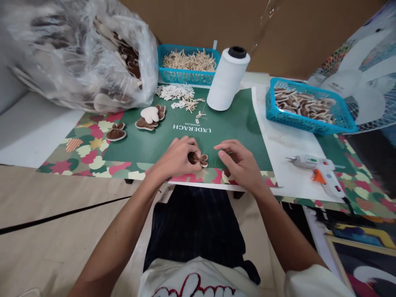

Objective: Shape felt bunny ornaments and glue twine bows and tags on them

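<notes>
Near the front edge of the table, my left hand [181, 156] is closed around a small brown plush piece [203, 160] with pale edging. Its two ear-like ends stick out to the right, while the rest is mostly covered by my fingers. To the right of it, my right hand [239, 161] hovers with thumb and fingers apart, holding nothing that I can see. Beyond my hands lie a tiny cord bow [200, 114] and a small white tag [197, 121]. Further left rest a brown eared plush piece [116, 133] and a few stacked plush pieces [150, 115], a cream one on top.
A large white thread cone [227, 80] stands behind my hands. Blue baskets hold cord bows [188, 76] and brown plush pieces [309, 117]. White tags [176, 91] form a pile. A glue gun [320, 169] lies right; a plastic bag [83, 57] of plush pieces fills the back left.
</notes>
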Motion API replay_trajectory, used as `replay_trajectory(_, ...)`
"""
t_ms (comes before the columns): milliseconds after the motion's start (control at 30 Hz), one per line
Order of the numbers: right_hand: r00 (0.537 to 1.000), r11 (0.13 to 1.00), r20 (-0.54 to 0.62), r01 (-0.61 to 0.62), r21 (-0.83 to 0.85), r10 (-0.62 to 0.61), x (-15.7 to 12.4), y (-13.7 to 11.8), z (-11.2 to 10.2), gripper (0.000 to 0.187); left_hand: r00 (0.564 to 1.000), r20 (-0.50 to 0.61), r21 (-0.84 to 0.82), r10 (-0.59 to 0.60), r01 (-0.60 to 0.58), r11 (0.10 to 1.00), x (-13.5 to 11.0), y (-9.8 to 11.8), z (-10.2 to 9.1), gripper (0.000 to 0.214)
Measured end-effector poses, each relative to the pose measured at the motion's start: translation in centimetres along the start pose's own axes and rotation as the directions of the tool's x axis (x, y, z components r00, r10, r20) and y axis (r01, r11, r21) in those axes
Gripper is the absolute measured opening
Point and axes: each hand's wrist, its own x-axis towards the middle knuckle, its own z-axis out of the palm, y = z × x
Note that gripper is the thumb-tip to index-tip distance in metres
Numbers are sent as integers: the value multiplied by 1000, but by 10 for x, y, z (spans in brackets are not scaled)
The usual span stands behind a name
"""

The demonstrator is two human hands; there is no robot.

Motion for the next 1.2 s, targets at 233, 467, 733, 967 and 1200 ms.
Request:
replay_trajectory(233, 994, 928, 106, 42, -371, -3, 67, 1, -22, 21, 999, 10, 83, 32, -33, 996, 1, 0, 0, 9)
replay_trajectory(467, 968, 550, 244, 174, -817, 56, 161, 1, 2, 51, 997, -19, 124, 71, -68, 990, -3, 0, -1, 9)
replay_trajectory(733, 966, 601, 260, 213, -770, -9, 139, 0, -8, 32, 994, -91, -196, 56, -73, 978, -11, -5, -10, 8)
replay_trajectory(967, 930, 909, -214, 210, -360, -300, 41, 17, -30, 27, 976, -219, -465, -4, -101, 880, 22, 8, -16, 11)
replay_trajectory(1200, 829, 918, -398, 324, -229, -392, 29, 14, -23, 38, 965, -263, -500, 16, -150, 853, 60, 16, -24, 14)
